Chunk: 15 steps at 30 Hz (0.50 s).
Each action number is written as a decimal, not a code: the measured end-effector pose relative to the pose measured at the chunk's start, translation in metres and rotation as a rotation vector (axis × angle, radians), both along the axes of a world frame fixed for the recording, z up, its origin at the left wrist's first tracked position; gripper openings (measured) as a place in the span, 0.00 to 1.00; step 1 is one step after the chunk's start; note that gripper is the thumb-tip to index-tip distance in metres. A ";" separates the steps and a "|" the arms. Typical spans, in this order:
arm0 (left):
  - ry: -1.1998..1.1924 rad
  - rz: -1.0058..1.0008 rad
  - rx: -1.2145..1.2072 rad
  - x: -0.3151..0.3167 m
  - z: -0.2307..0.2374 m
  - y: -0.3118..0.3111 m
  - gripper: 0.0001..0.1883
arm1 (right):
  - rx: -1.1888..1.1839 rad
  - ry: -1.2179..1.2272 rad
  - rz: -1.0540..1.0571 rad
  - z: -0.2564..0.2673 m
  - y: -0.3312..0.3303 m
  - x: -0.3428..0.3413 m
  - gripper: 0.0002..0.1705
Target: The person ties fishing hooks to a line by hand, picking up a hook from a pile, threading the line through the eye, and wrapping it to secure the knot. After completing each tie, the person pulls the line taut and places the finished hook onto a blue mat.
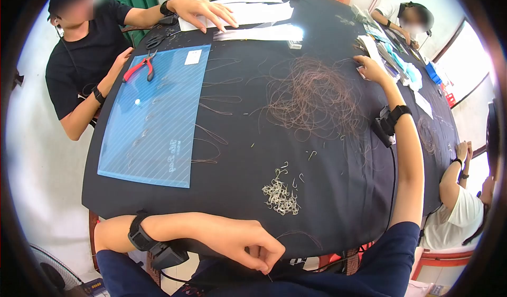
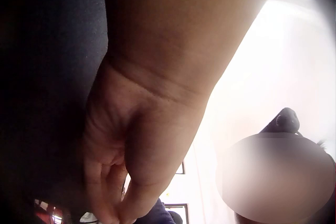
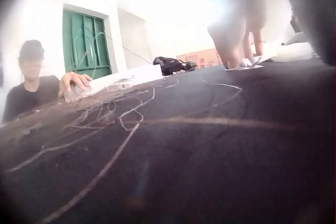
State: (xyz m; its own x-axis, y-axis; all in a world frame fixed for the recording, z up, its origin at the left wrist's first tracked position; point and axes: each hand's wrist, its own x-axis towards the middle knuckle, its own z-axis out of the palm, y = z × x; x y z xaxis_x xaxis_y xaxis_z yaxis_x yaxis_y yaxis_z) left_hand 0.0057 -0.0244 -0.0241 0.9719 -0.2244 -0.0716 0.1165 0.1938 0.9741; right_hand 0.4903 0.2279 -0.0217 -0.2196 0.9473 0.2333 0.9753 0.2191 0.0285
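Note:
Near the front table edge, my left hand [image 1: 248,244] pinches the end of a thin brownish fishing line [image 1: 303,232] between thumb and fingertips. The left wrist view shows the same hand [image 2: 142,150] with fingertips together. My right hand [image 1: 374,70] reaches to the far right and pinches a small white piece of paper [image 1: 362,72] at the table surface. In the right wrist view its fingers [image 3: 236,45] point down onto that paper [image 3: 244,67]. A loose tangle of line [image 1: 314,96] lies left of my right arm. A pile of metal fish hooks [image 1: 281,195] lies beyond my left hand.
A blue plastic file bag [image 1: 153,154] lies at left, line loops trailing from its right edge. Red-handled pliers [image 1: 140,67] and scissors [image 1: 154,42] are near it. A person [image 1: 84,49] at far left rests a hand by white papers [image 1: 264,13]. Packets [image 1: 391,54] lie at right.

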 end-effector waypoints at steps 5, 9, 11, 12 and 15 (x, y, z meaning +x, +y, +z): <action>0.001 0.003 -0.027 0.000 -0.001 0.000 0.02 | -0.035 0.105 0.011 0.008 -0.013 0.005 0.07; -0.007 -0.002 -0.039 0.000 -0.001 0.000 0.02 | -0.187 0.207 -0.130 0.019 -0.021 0.033 0.05; -0.007 -0.005 -0.049 0.000 -0.001 0.000 0.02 | -0.257 0.338 -0.299 0.032 -0.017 0.042 0.07; -0.003 -0.004 -0.060 -0.001 -0.002 0.000 0.02 | -0.014 -0.012 -0.164 0.024 -0.001 0.067 0.13; -0.003 -0.009 -0.068 0.002 -0.001 0.000 0.02 | 0.219 0.041 -0.316 0.012 0.007 0.072 0.30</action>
State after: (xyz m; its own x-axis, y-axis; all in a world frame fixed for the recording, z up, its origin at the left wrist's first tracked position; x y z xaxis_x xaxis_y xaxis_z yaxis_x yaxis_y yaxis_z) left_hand 0.0074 -0.0239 -0.0252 0.9700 -0.2373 -0.0526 0.1151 0.2582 0.9592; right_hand 0.5620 0.2351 -0.0097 0.0890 0.8936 0.4399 0.9950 -0.0996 0.0010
